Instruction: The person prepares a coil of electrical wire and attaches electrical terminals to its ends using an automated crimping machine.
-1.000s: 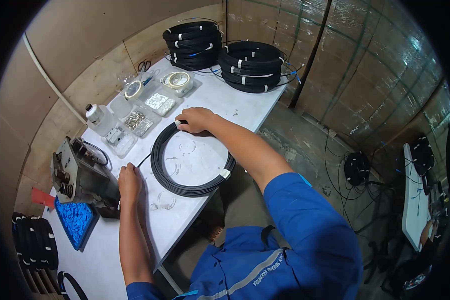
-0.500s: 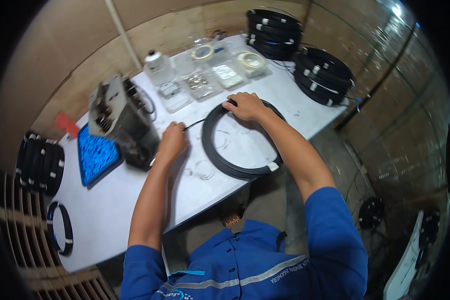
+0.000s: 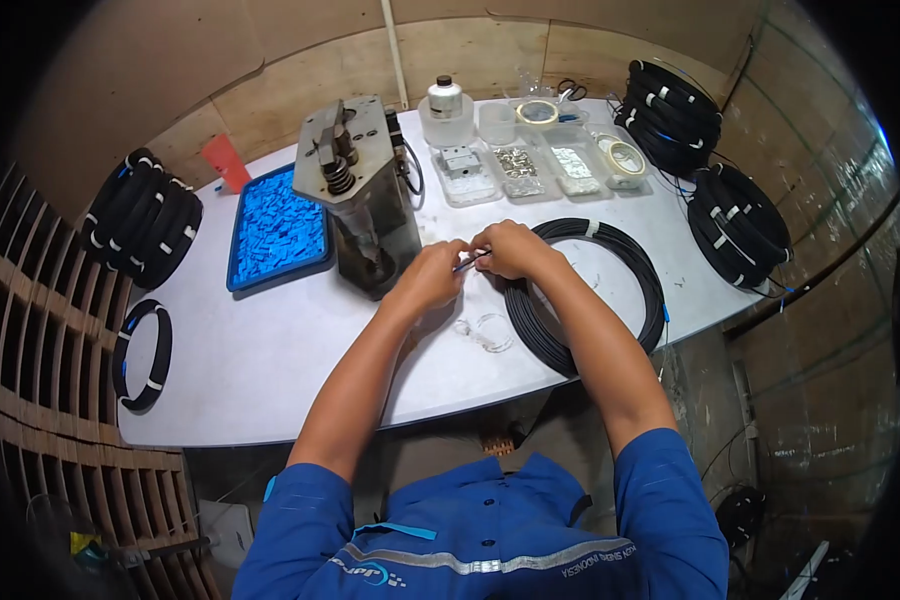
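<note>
Black cable coil (image 3: 650, 280) lies flat on the tabletop (image 3: 240, 380), at 4 o'clock from where the hands meet; white tag (image 3: 592, 229) at its 12 o'clock. Change: half a second ago the right hand was on the coil's rim, left hand apart on the loose cable. Now the right hand (image 3: 510, 250) has left the rim and meets the left hand (image 3: 430, 275), fingertips nearly together. Both pinch narrow on a short dark cable end (image 3: 467, 264) with a bluish bit; its tip is too small to read. Meaning, as judged: work shifts from steadying the coil to two-handed handling of the end. Right forearm crosses above the coil. From the hands: metal machine (image 3: 380, 225) at 10 o'clock, blue tray (image 3: 282, 279) of blue pieces at 9, clear parts tray (image 3: 525, 196) at 1.
</note>
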Demonstrator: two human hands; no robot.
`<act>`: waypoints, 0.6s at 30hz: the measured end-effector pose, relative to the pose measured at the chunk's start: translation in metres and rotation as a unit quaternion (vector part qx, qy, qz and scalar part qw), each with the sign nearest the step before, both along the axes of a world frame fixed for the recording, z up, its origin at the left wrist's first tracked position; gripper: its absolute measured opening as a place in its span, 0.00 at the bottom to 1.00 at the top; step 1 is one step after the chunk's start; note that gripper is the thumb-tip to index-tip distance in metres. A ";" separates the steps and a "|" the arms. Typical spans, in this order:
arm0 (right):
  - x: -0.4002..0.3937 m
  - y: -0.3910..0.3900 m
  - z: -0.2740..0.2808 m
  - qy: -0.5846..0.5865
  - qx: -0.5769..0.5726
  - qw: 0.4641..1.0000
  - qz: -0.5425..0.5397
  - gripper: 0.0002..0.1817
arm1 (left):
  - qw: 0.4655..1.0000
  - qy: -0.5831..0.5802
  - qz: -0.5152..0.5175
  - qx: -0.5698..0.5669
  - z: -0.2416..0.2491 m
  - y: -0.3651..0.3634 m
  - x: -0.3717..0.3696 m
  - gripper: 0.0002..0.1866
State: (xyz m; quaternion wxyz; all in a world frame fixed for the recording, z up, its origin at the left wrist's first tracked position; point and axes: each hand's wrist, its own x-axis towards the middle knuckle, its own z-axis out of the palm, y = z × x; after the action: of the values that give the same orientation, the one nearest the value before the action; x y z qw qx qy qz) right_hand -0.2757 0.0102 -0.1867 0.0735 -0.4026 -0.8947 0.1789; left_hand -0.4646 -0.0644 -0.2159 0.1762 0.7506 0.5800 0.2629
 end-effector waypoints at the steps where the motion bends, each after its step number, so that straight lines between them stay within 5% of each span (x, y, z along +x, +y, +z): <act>1: 0.000 -0.002 0.002 -0.019 -0.010 1.000 0.007 0.13 | 0.999 -0.030 -0.023 0.007 0.002 -0.010 -0.004 0.13; 5: -0.004 -0.004 0.005 -0.065 0.023 0.998 0.004 0.10 | 0.997 0.024 0.041 -0.060 0.016 -0.045 -0.023 0.13; 8: -0.008 -0.008 0.006 -0.078 0.031 0.996 -0.005 0.11 | 0.997 0.010 0.080 -0.003 0.016 -0.065 -0.036 0.11; 13: -0.019 -0.029 0.006 0.118 0.047 0.982 0.139 0.16 | 0.993 -0.039 0.091 0.059 0.006 -0.077 -0.045 0.09; 18: -0.034 -0.037 0.002 0.076 0.036 0.982 0.169 0.15 | 0.991 -0.051 0.094 0.077 0.005 -0.084 -0.054 0.10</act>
State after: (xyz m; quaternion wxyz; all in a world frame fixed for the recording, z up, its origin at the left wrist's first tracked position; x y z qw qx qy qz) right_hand -0.3101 -0.0272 -0.1847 0.1245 -0.2278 -0.9475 0.1864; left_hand -0.5183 -0.1485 -0.2111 0.1219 0.6895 0.6162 0.3606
